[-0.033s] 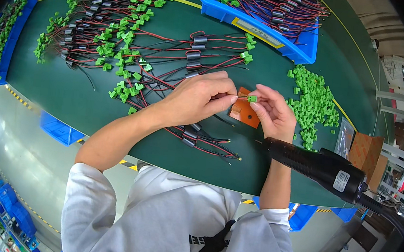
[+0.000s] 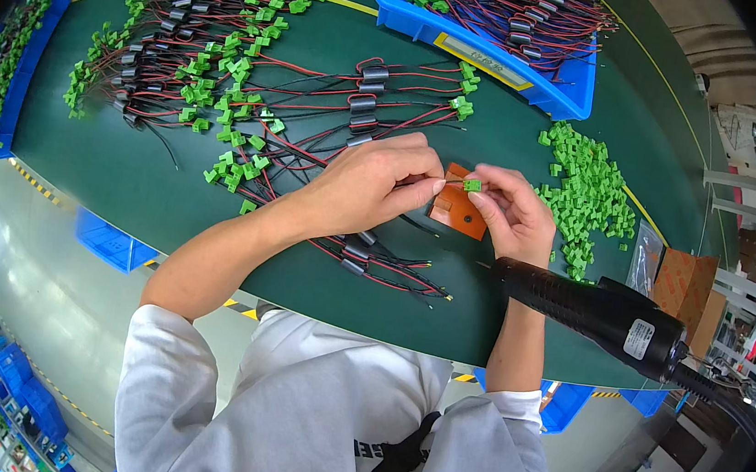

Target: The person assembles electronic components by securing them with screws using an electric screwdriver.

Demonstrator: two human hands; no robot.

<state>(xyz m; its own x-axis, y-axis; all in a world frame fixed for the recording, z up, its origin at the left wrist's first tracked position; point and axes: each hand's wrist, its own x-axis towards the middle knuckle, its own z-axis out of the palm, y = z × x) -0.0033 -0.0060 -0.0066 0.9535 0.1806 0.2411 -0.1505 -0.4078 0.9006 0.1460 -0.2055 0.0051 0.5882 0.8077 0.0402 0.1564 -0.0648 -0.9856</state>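
My left hand is closed, pinching the end of a thin dark wire between thumb and forefinger. My right hand grips a small green terminal connector between thumb and fingers. Wire end and connector meet, but whether the wire sits inside cannot be made out. Just below them an orange block with a dark hole lies on the green table. Wire pairs with black cylinders lie under and beside my left forearm, their near ends bare of connectors. A black electric screwdriver crosses above my right forearm.
Loose green connectors are heaped at the right. Wired assemblies with green connectors cover the far left. A blue bin full of wires stands at the back. A clear plastic bag and a cardboard box sit at the right edge.
The raised fingers of my right hand have curled slightly down toward the green connector. My left hand has stayed in place.
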